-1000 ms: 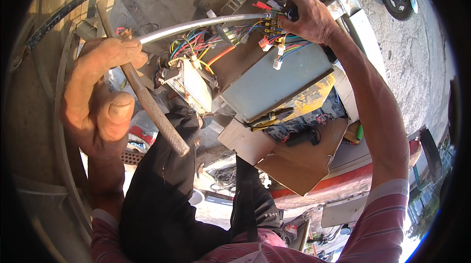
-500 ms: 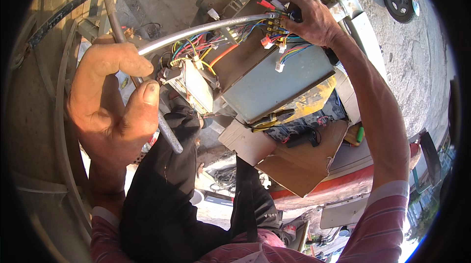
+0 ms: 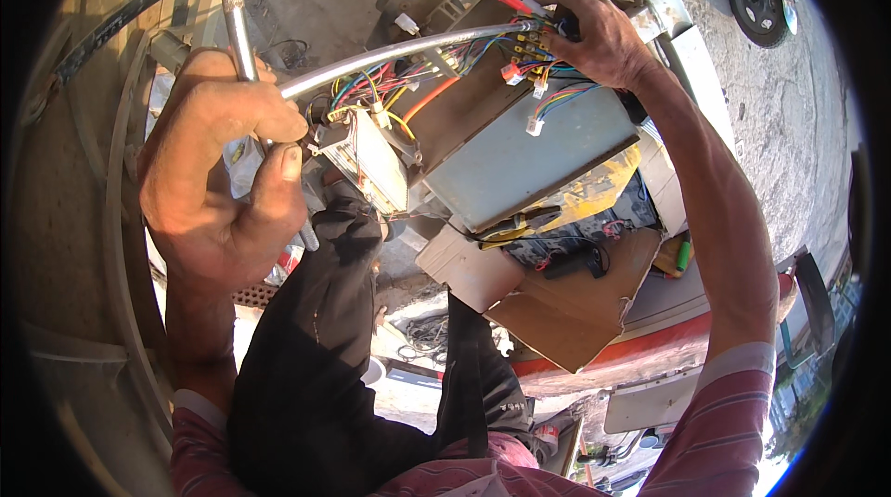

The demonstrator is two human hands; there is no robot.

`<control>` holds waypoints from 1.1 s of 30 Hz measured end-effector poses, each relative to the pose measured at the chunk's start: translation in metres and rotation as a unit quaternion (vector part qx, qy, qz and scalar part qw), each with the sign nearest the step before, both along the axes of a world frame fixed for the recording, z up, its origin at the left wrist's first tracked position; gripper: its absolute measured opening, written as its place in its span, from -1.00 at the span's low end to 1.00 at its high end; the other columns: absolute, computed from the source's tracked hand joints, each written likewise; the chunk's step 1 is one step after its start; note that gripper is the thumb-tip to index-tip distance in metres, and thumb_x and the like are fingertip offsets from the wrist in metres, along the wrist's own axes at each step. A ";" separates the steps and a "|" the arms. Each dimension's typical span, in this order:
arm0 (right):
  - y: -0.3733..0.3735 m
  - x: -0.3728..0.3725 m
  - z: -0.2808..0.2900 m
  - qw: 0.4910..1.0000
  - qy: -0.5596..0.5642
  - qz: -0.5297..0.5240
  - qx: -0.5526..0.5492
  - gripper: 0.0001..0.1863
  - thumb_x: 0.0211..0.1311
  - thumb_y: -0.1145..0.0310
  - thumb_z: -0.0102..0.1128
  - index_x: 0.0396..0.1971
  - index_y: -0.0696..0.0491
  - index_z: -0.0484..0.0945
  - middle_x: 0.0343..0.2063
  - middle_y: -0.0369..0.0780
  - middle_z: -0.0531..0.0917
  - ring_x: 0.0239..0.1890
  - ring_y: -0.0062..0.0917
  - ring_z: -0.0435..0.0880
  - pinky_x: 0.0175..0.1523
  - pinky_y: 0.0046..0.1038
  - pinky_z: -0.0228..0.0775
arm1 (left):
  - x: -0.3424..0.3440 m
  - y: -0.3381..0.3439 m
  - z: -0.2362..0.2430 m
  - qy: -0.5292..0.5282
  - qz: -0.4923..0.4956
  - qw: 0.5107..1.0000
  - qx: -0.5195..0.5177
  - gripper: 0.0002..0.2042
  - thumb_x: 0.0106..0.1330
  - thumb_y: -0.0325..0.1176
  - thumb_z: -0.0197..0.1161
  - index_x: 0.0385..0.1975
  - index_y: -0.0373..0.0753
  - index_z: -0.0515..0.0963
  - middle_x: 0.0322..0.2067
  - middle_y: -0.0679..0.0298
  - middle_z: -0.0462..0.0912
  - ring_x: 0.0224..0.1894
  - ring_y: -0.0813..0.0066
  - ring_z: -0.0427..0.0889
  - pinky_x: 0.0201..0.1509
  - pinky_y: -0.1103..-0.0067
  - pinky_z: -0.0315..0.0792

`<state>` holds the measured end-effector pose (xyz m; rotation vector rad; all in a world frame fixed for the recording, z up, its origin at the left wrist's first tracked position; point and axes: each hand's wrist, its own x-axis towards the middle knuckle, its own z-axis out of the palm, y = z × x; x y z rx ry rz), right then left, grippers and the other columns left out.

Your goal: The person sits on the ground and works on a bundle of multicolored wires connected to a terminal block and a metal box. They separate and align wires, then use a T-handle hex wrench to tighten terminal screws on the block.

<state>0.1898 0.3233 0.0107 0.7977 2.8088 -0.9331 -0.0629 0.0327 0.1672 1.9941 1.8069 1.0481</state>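
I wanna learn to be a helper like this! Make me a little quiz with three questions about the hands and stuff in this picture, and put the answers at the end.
1. Which hand has its fingers curled around the metal bar?
2. True or false: the far end of the silver rod is close to the right hand.
3. Pick one. Where in the picture is the wheel?
a) lower left
b) upper right
c) lower right

Key:
1. The left hand.
2. True.
3. b
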 end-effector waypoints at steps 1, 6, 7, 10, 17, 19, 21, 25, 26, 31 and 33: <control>-0.001 0.000 0.000 1.000 -0.006 -0.005 0.001 -0.42 0.18 0.16 0.31 0.23 -0.01 0.59 -0.03 -0.05 0.78 0.04 -0.19 0.77 0.19 -0.21 0.59 | -0.001 -0.001 -0.001 0.014 0.000 1.000 0.011 -0.75 0.19 -0.56 0.27 -0.12 -0.37 0.59 -0.20 0.12 0.60 -0.24 0.36 0.57 -0.06 0.46 0.49; -0.002 -0.001 0.000 1.000 0.007 0.002 0.008 -0.41 0.15 0.18 0.30 0.22 0.02 0.58 -0.03 -0.05 0.78 0.04 -0.19 0.77 0.19 -0.21 0.59 | 0.009 -0.005 -0.013 -0.193 0.119 0.974 -0.016 -0.58 0.29 -0.52 0.24 0.18 -0.40 0.54 -0.05 0.10 0.62 -0.20 0.52 0.60 -0.11 0.57 0.50; -0.002 -0.001 0.000 1.000 0.003 -0.001 0.006 -0.41 0.15 0.18 0.30 0.22 0.02 0.58 -0.03 -0.05 0.78 0.03 -0.20 0.77 0.19 -0.21 0.60 | 0.011 -0.005 -0.014 -0.221 0.149 0.964 -0.026 -0.55 0.31 -0.51 0.23 0.23 -0.41 0.51 -0.02 0.09 0.62 -0.18 0.55 0.60 -0.12 0.60 0.50; -0.001 -0.001 0.000 1.000 0.006 0.008 0.008 -0.41 0.14 0.19 0.28 0.21 0.03 0.57 -0.03 -0.06 0.78 0.02 -0.21 0.78 0.19 -0.20 0.60 | 0.016 0.004 -0.016 -0.258 0.169 0.949 -0.068 -0.42 0.37 -0.47 0.17 0.40 -0.48 0.33 -0.29 0.16 0.62 -0.37 0.60 0.52 -0.28 0.66 0.42; -0.002 -0.001 0.001 1.000 0.003 0.011 0.015 -0.40 0.13 0.19 0.27 0.23 0.00 0.56 -0.03 -0.09 0.78 0.03 -0.22 0.77 0.18 -0.21 0.60 | 0.019 0.000 -0.008 -0.431 0.253 0.863 -0.070 -0.50 0.48 -0.43 0.04 0.38 -0.52 0.34 -0.54 0.30 0.47 -0.69 0.73 0.21 -0.60 0.72 0.14; -0.002 -0.001 0.001 1.000 0.001 0.009 0.016 -0.40 0.14 0.19 0.27 0.23 -0.01 0.56 -0.03 -0.09 0.78 0.03 -0.22 0.77 0.18 -0.20 0.60 | 0.021 -0.007 -0.012 -0.473 0.240 0.845 -0.074 -0.61 0.50 -0.41 0.07 0.22 -0.52 0.50 -0.56 0.34 0.45 -0.71 0.75 0.17 -0.63 0.71 0.06; -0.002 -0.002 0.001 1.000 -0.007 0.007 0.018 -0.41 0.14 0.19 0.27 0.23 -0.02 0.56 -0.02 -0.10 0.78 0.03 -0.22 0.77 0.18 -0.20 0.60 | 0.021 -0.014 -0.015 -0.420 0.174 0.889 -0.065 -0.65 0.51 -0.39 0.07 0.15 -0.50 0.52 -0.57 0.37 0.43 -0.70 0.77 0.17 -0.63 0.70 0.04; -0.002 -0.002 0.003 0.999 -0.019 0.007 0.024 -0.42 0.15 0.17 0.27 0.22 -0.03 0.56 -0.02 -0.10 0.78 0.04 -0.22 0.77 0.18 -0.20 0.60 | 0.028 -0.027 -0.012 -0.442 0.191 0.876 -0.035 -0.69 0.52 -0.38 0.04 0.08 -0.49 0.52 -0.61 0.41 0.37 -0.69 0.77 0.15 -0.63 0.70 0.02; -0.002 -0.002 0.003 0.999 -0.021 0.008 0.025 -0.42 0.16 0.17 0.27 0.22 -0.03 0.56 -0.02 -0.10 0.78 0.04 -0.21 0.77 0.18 -0.20 0.60 | 0.029 -0.028 -0.011 -0.448 0.189 0.874 -0.022 -0.69 0.53 -0.38 0.03 0.07 -0.49 0.52 -0.62 0.41 0.35 -0.69 0.77 0.14 -0.63 0.70 0.03; -0.002 -0.002 0.001 0.999 -0.015 0.008 0.028 -0.42 0.15 0.17 0.28 0.21 -0.02 0.56 -0.02 -0.09 0.78 0.04 -0.22 0.77 0.18 -0.20 0.60 | 0.034 -0.026 -0.010 -0.531 0.154 0.833 -0.011 -0.67 0.54 -0.36 0.00 0.08 -0.52 0.48 -0.65 0.40 0.31 -0.69 0.74 0.15 -0.63 0.68 0.06; -0.002 -0.002 0.000 0.999 -0.012 0.009 0.029 -0.41 0.14 0.17 0.29 0.22 -0.02 0.56 -0.02 -0.09 0.78 0.04 -0.22 0.77 0.18 -0.20 0.60 | 0.037 -0.024 -0.011 -0.522 0.138 0.842 -0.009 -0.67 0.54 -0.36 0.01 0.07 -0.53 0.47 -0.66 0.40 0.31 -0.69 0.73 0.16 -0.63 0.67 0.06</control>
